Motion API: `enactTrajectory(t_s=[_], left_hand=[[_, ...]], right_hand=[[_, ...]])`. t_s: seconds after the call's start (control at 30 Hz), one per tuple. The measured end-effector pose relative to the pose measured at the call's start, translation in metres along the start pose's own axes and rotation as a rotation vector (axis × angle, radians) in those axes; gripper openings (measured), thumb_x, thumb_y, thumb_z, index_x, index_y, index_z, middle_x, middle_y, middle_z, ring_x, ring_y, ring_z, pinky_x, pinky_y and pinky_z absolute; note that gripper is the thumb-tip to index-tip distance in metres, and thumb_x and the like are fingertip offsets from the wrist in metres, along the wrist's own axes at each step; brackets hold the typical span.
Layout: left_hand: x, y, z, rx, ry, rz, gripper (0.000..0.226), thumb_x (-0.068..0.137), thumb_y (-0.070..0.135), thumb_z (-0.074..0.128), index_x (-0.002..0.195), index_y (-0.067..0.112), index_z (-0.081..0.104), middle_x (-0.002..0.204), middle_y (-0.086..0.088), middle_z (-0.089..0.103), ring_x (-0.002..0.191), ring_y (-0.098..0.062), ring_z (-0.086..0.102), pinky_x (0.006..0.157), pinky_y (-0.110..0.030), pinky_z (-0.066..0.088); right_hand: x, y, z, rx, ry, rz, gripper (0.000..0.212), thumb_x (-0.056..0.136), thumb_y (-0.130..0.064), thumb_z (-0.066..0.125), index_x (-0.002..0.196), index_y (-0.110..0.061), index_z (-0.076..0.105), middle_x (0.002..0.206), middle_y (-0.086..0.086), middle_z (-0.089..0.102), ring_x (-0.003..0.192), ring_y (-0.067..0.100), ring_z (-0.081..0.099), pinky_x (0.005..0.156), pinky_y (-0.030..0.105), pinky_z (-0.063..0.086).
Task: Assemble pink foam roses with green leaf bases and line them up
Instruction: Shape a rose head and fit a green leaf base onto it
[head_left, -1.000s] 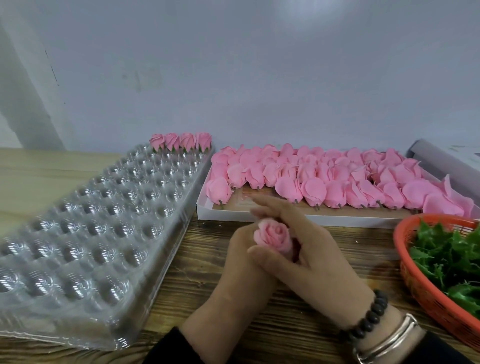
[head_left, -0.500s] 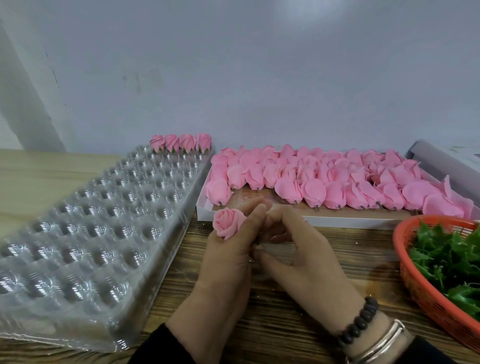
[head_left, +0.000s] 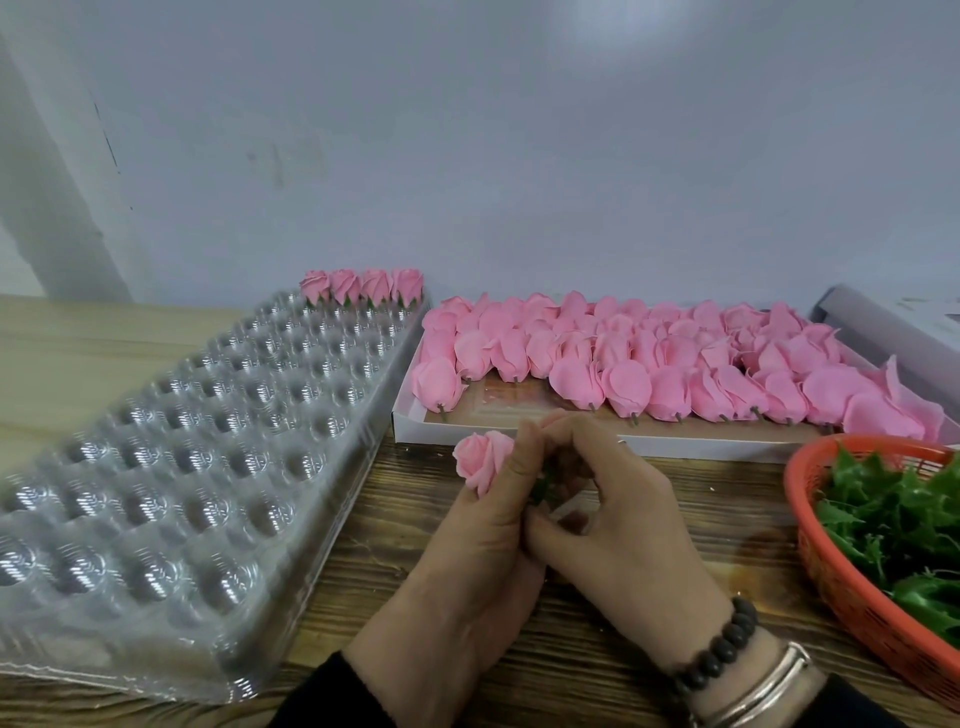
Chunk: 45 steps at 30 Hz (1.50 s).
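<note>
Pink rose (head_left: 480, 460) sits pinched in the left hand (head_left: 483, 540), head pointing left, while right fingers (head_left: 576, 441) pinch a leaf base (head_left: 544, 488) (mostly hidden) against its right-facing stem end.

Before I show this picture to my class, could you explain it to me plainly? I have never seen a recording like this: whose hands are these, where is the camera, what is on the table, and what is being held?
There is no machine here. The picture comes from a camera worn on a person's head, looking forward and down, so the hands are that person's own.

The left hand grips a pink foam rose. The right hand, with bracelets on its wrist, pinches at a green leaf base under the rose; most of that piece is hidden by the fingers.

On the wooden table lie three containers. To the left is a clear plastic tray of round pockets, with four finished roses lined up along its far end. In the middle is a shallow box of pink roses lying on their sides. To the right is an orange basket of green leaves.
</note>
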<state>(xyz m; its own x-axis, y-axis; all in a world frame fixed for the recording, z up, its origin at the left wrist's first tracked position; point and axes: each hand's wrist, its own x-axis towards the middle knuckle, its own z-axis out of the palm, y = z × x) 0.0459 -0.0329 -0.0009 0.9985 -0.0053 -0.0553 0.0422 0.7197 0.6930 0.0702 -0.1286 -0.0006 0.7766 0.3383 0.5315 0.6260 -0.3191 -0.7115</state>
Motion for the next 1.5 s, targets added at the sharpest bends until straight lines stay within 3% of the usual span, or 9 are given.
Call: enactTrajectory(t_s=[0.1, 0.2, 0.33, 0.53, 0.7, 0.93, 1.27, 1.4, 1.5], left_hand=[[0.0, 0.001, 0.001, 0.032, -0.06, 0.065, 0.082, 0.058, 0.038, 0.082, 0.121, -0.004, 0.053, 0.114, -0.02, 0.06, 0.11, -0.027, 0.058, 0.094, -0.035, 0.048], [0.001, 0.001, -0.001, 0.157, -0.077, 0.129, 0.067, 0.064, 0.034, 0.078, 0.116, -0.003, 0.058, 0.113, -0.022, 0.063, 0.108, -0.031, 0.06, 0.089, -0.035, 0.051], [0.004, 0.005, -0.004, 0.274, 0.086, 0.225, 0.07, 0.054, 0.028, 0.078, 0.115, 0.008, 0.052, 0.095, -0.017, 0.067, 0.072, -0.022, 0.065, 0.055, -0.031, 0.052], [0.006, 0.004, -0.005, 0.51, 0.189, 0.44, 0.07, 0.048, 0.026, 0.087, 0.106, 0.015, 0.049, 0.095, -0.024, 0.064, 0.074, -0.016, 0.066, 0.063, -0.021, 0.052], [0.005, 0.006, -0.006, 0.58, 0.182, 0.448, 0.057, 0.055, 0.019, 0.086, 0.101, 0.023, 0.053, 0.093, -0.019, 0.064, 0.076, -0.016, 0.065, 0.065, -0.02, 0.052], [0.005, 0.01, -0.005, 0.601, 0.059, 0.475, 0.025, 0.067, 0.002, 0.073, 0.087, 0.011, 0.06, 0.067, 0.0, 0.065, 0.062, -0.004, 0.06, 0.057, -0.013, 0.047], [0.001, 0.017, -0.006, 0.658, 0.052, 0.509, 0.018, 0.076, -0.008, 0.064, 0.085, 0.008, 0.062, 0.064, 0.0, 0.066, 0.057, 0.0, 0.06, 0.054, -0.011, 0.045], [-0.001, 0.027, -0.005, 0.651, 0.113, 0.535, 0.019, 0.071, 0.0, 0.068, 0.088, 0.006, 0.063, 0.07, -0.004, 0.067, 0.062, -0.006, 0.062, 0.058, -0.015, 0.049], [-0.008, 0.04, 0.006, 0.638, 0.147, 0.572, 0.02, 0.067, 0.007, 0.068, 0.087, 0.01, 0.063, 0.072, -0.005, 0.071, 0.065, -0.01, 0.065, 0.06, -0.017, 0.052]], right_hand=[[0.002, 0.001, 0.0, 0.126, 0.049, 0.06, 0.033, 0.061, -0.022, 0.069, 0.087, -0.036, 0.054, 0.077, -0.006, 0.063, 0.065, 0.002, 0.058, 0.056, 0.006, 0.041], [0.005, 0.005, -0.002, 0.166, 0.102, 0.102, 0.029, 0.059, -0.029, 0.07, 0.084, -0.032, 0.055, 0.074, -0.007, 0.063, 0.066, 0.004, 0.058, 0.057, 0.008, 0.043], [0.007, 0.01, -0.004, 0.138, 0.155, 0.115, 0.028, 0.06, -0.031, 0.067, 0.084, -0.032, 0.053, 0.079, -0.013, 0.061, 0.07, 0.006, 0.058, 0.065, 0.017, 0.048], [0.007, 0.011, -0.006, 0.058, 0.131, 0.118, 0.019, 0.06, -0.029, 0.064, 0.075, -0.03, 0.053, 0.069, -0.011, 0.059, 0.069, 0.001, 0.056, 0.064, 0.011, 0.044], [0.005, 0.011, -0.006, -0.001, 0.078, 0.082, 0.021, 0.061, -0.026, 0.063, 0.079, -0.03, 0.052, 0.073, -0.012, 0.058, 0.075, 0.0, 0.055, 0.068, 0.01, 0.043], [0.005, 0.015, -0.006, -0.014, 0.066, 0.07, 0.026, 0.063, -0.024, 0.066, 0.083, -0.032, 0.051, 0.073, -0.014, 0.058, 0.08, -0.005, 0.055, 0.07, 0.006, 0.042], [0.006, 0.016, -0.009, 0.057, 0.031, 0.02, 0.036, 0.064, -0.033, 0.066, 0.094, -0.046, 0.05, 0.093, -0.024, 0.059, 0.086, -0.003, 0.058, 0.073, 0.005, 0.043], [0.003, 0.016, -0.013, 0.106, 0.112, 0.045, 0.031, 0.072, -0.048, 0.061, 0.1, -0.041, 0.051, 0.094, -0.016, 0.062, 0.088, 0.002, 0.06, 0.076, 0.01, 0.046], [-0.002, 0.017, -0.011, 0.051, 0.108, 0.036, 0.017, 0.079, -0.04, 0.056, 0.096, -0.034, 0.055, 0.089, -0.015, 0.063, 0.084, 0.003, 0.059, 0.074, 0.01, 0.044]])
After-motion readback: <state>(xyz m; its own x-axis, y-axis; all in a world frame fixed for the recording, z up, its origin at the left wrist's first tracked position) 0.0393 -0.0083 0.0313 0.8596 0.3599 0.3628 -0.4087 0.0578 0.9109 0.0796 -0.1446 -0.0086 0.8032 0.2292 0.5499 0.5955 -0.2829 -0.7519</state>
